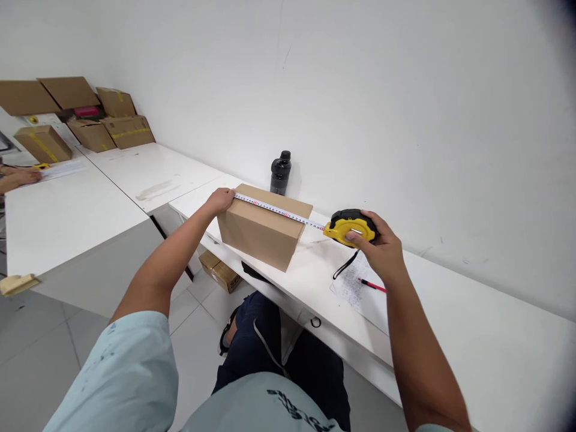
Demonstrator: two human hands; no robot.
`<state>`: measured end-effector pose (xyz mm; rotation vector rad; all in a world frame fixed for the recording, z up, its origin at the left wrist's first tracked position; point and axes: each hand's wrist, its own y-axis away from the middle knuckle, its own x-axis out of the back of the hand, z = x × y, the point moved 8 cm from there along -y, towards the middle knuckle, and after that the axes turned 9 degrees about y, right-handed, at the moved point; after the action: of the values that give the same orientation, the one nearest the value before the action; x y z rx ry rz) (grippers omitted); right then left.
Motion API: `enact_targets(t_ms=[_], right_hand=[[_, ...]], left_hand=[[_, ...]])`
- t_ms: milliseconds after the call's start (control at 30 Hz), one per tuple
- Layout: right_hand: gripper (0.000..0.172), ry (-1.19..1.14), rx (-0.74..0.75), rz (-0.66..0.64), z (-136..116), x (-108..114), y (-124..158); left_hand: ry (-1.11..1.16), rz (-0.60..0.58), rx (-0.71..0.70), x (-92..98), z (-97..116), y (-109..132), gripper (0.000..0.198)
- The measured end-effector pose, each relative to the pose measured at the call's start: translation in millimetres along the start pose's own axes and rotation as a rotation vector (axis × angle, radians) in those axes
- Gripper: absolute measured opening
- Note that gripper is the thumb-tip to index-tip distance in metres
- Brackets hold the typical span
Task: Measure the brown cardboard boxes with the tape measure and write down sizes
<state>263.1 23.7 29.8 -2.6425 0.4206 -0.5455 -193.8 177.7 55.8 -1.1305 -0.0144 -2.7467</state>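
A brown cardboard box rests on the white table in front of me. Across its top runs the pulled-out white blade of a tape measure. My left hand pinches the blade's end at the box's left edge. To the right of the box, my right hand grips the yellow and black tape measure, held above the table with its thumb on the case. A black wrist strap hangs from the case.
Behind the box stands a dark bottle by the wall. A written sheet and a red and black pen lie under my right forearm. Several cardboard boxes are at the far left, near another person's hand. A carton sits on the floor.
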Motion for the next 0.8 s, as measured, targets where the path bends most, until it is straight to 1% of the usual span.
enact_targets(t_ms=[67,133,233,300,367,400,533,667,800], right_hand=[[0.067,0.003,0.01,0.006,-0.7,-1.7,-0.1],[0.067,0.027,0.032,-0.006,-4.3,-9.0,-2.3],[0.067,0.087,0.105,-0.052,-16.8,-31.0,-9.5],[0.066,0.135,0.182,-0.055,-27.1,-45.2,-14.3],[0.066,0.162,0.224,-0.044,-32.2,-53.9,-16.9],[0.067,0.162,0.219,-0.042,-31.7,-55.9,-17.4],[0.075,0.167,0.172,-0.071,-24.4,-54.0,-13.1],[0.079,0.228,0.223,-0.056,-28.4,-47.3,-9.3],[0.081,0.274,0.283,-0.033,-32.9,-46.5,-9.9]], left_hand=[[0.002,0.001,0.001,0.2,0.9,0.1,0.043],[0.001,0.002,0.0,0.1,1.7,0.6,0.044],[0.0,0.0,-0.003,0.0,2.8,2.0,0.045],[0.001,-0.002,-0.006,-0.1,3.4,2.7,0.046],[-0.001,0.0,-0.009,-0.3,3.9,2.8,0.046],[-0.004,0.002,-0.01,-0.5,4.1,2.7,0.046],[-0.012,0.006,-0.011,-1.9,4.6,1.7,0.046],[0.008,0.001,-0.01,-3.0,4.5,1.4,0.047],[0.032,-0.006,0.003,-3.5,3.4,0.4,0.045]])
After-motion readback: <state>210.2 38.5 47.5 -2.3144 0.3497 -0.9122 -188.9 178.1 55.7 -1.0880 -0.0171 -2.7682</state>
